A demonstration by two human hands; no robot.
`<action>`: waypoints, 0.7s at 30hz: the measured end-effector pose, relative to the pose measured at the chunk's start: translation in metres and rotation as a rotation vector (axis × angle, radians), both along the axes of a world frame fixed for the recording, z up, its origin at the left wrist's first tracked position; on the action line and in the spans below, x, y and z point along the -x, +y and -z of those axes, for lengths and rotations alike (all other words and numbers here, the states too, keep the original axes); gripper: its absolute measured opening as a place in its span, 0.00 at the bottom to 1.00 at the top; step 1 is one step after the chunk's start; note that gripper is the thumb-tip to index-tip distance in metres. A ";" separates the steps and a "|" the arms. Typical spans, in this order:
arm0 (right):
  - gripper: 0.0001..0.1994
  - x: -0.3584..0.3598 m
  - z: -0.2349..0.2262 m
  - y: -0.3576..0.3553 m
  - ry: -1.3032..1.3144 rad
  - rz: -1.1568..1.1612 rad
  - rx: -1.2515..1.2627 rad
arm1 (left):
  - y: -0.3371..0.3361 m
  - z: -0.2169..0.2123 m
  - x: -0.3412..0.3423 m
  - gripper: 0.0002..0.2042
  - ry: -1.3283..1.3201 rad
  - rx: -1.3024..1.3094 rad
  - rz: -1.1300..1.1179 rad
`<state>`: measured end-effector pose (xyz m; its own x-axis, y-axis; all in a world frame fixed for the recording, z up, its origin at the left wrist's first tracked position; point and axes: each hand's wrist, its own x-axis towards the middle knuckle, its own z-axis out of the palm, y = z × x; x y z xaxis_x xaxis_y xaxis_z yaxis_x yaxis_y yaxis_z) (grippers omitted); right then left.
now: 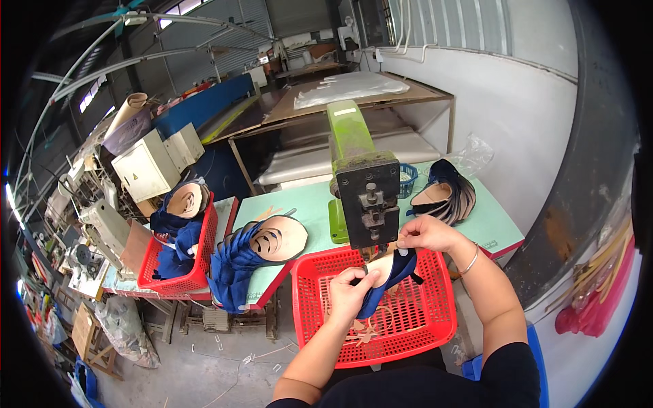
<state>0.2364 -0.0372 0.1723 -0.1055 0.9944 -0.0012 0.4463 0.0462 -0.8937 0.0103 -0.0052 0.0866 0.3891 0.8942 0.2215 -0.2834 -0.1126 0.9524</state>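
Note:
A navy blue shoe upper with a beige lining lies under the black head of a green machine. My left hand pinches its near left edge, thumb on the lining. At its far right end, the fingertips of my right hand are closed on the edge. Below the upper sits a red plastic basket holding thin beige offcut strips. The machine's head hides the far tip of the upper, and where the machine meets it cannot be made out.
On the light green table, a stack of blue uppers lies left of the machine and another stack right, beside a small blue basket. A second red basket holds more uppers. A dark pillar stands at right.

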 end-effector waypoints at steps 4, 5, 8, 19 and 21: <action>0.12 0.018 -0.013 -0.004 -0.045 -0.004 0.022 | -0.002 -0.005 0.014 0.07 -0.134 0.119 0.070; 0.12 0.023 -0.014 -0.005 -0.061 -0.008 0.019 | 0.004 0.003 0.018 0.07 -0.134 0.090 0.062; 0.11 0.026 0.000 0.003 0.022 -0.037 0.002 | 0.012 0.012 0.025 0.07 -0.157 0.086 0.086; 0.10 0.051 -0.010 -0.004 0.084 -0.034 0.052 | 0.047 0.018 0.045 0.09 -0.152 0.035 0.214; 0.10 0.054 -0.006 -0.005 0.162 -0.041 0.062 | 0.054 0.015 0.047 0.09 -0.133 0.070 0.232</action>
<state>0.1824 -0.0426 0.1778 -0.1495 0.9878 -0.0423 0.2955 0.0038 -0.9553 -0.0369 0.0489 0.0714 0.5569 0.7994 0.2253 -0.4171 0.0346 0.9082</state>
